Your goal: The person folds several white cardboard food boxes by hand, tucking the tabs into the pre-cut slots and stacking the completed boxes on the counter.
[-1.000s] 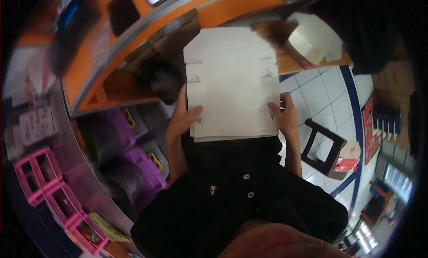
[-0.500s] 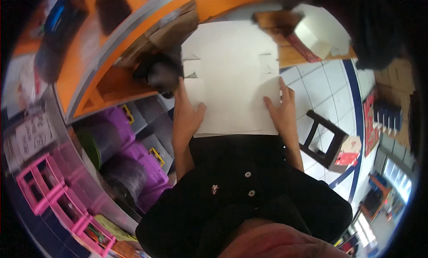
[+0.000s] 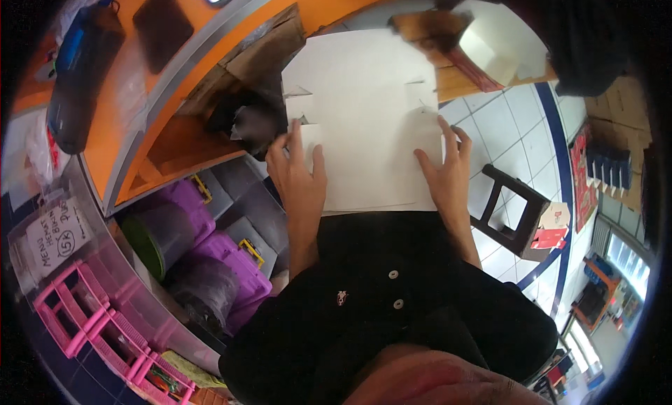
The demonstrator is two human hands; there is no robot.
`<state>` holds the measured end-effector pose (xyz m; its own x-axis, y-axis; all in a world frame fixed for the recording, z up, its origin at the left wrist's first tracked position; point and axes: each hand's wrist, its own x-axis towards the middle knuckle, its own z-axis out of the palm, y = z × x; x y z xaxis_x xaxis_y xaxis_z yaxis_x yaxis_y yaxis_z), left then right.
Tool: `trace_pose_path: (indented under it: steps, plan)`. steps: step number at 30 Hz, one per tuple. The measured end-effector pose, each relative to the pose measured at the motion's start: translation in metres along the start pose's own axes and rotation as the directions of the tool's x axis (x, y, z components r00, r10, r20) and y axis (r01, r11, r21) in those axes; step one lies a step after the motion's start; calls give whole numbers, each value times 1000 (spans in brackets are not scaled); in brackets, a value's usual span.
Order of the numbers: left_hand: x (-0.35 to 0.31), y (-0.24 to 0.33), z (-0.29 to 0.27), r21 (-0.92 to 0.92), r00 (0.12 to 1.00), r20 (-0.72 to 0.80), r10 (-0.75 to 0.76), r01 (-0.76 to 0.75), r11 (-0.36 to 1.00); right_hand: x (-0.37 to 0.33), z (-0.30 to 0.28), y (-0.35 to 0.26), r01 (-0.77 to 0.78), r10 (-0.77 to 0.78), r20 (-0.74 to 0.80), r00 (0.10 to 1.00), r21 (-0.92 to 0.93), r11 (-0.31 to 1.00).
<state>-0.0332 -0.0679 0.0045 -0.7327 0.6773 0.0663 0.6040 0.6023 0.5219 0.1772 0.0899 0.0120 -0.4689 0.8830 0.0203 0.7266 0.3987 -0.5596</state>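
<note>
White floor tiles (image 3: 514,129) with a dark blue border stripe to the right, orange desk (image 3: 108,146) with a grey edge curving across the upper left. Black flat rectangular item (image 3: 162,29) on the desk, dark blue pouch (image 3: 84,76) farther left.

Main thing: white card stack (image 3: 367,150), front and centre, just ahead of the person's black shirt (image 3: 364,247). Upper corners cut at a slant, small slits along both side edges, layers slightly out of line at the bottom edge.

Hands well apart, one per side of the stack. Left hand (image 3: 302,185): at the left edge beside the slits, fingers spread, thumb over the card face. Right hand (image 3: 448,181): at the right edge, thumb on the face, other fingers by the edge, bent. Finger undersides hidden, so can't tell if either hand clamps the stack or only rests on it.

Left of the left hand: purple-lidded bins (image 3: 241,268) with yellow latches, below the desk's open shelf. Brown cardboard (image 3: 262,52) just beyond the stack's upper left corner. Lower left: pink rack (image 3: 87,328), white handwritten sign (image 3: 50,240) above it.

Upper right: pale open box (image 3: 500,41) near the stack's corner. Right of the right hand: dark stool (image 3: 533,223) on the tiles, red-and-white carton (image 3: 551,226) at its far side.
</note>
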Motion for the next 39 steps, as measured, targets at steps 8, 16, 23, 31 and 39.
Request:
trace_pose_path:
  steps: [8,16,23,31,39]
  plan:
    - [13,-21,0,-664,977,-34,-211,136,735,10,1,16,-192,185,51,981,280,941]
    - [18,-8,-14,-911,948,111,-297,217,352,13,0,21,-197,217,-19,976,342,919]
    - [10,-14,-3,-788,967,165,-196,249,562,10,-17,-4,-147,147,37,988,472,869]
    - [6,17,-5,-473,947,321,20,142,870,9,-23,-11,146,-199,294,935,195,970]
    - [16,13,7,-326,952,301,-50,152,933,12,-6,-17,195,-133,415,900,-112,974]
